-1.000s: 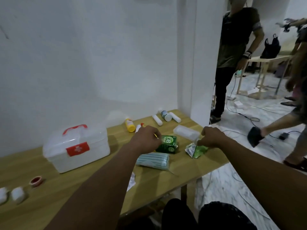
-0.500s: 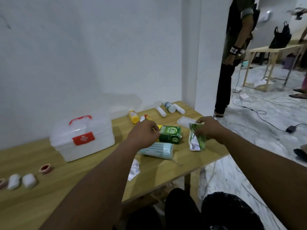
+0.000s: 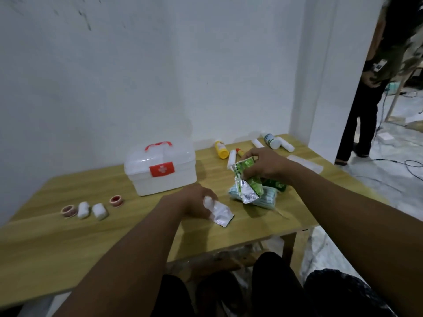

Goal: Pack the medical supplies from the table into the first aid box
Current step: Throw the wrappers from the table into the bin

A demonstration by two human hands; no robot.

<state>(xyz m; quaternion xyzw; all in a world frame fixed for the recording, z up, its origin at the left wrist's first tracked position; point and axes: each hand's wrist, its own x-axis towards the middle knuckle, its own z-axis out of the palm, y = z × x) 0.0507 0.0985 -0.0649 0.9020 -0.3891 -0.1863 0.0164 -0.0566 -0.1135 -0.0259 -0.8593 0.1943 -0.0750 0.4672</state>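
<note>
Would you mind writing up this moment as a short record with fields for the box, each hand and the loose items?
Box: white first aid box with red handle, lid shut, on the wooden table
Left hand: gripping a silver sachet low over the table
Right hand: holding a green foil packet above a pale blue pack
Left of box: two tape rolls, two white bandage rolls
Back of table: yellow bottle, several white tubes and bottles
Packed so far: nothing visible

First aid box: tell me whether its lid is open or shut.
Shut. The first aid box has its clear lid down flush on the base, red handle folded on top, red latch at the front.
</note>
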